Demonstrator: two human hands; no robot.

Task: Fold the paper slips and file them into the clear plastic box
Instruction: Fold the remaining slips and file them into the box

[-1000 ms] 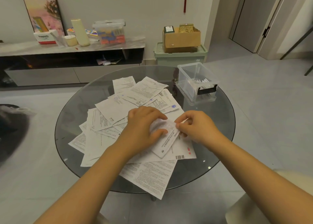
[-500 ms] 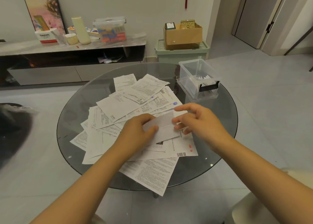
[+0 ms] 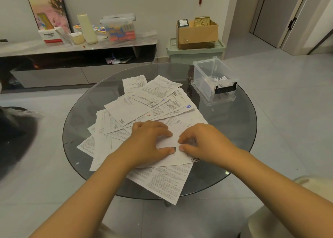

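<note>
White folded slip (image 3: 170, 138) under both hands

**A living room in a home**

A domestic living room is shown. A round glass table (image 3: 86, 129) is set on a pale tiled floor (image 3: 288, 97). A low media console (image 3: 77, 57) is placed along the wall, and a framed picture (image 3: 47, 9), a tissue box (image 3: 51, 36) and a lidded storage tub (image 3: 118, 28) are kept on it. A cardboard box (image 3: 197, 33) is stacked on a green plastic bin (image 3: 196, 53) beside it. An interior door (image 3: 281, 14) is seen at the right.
</note>
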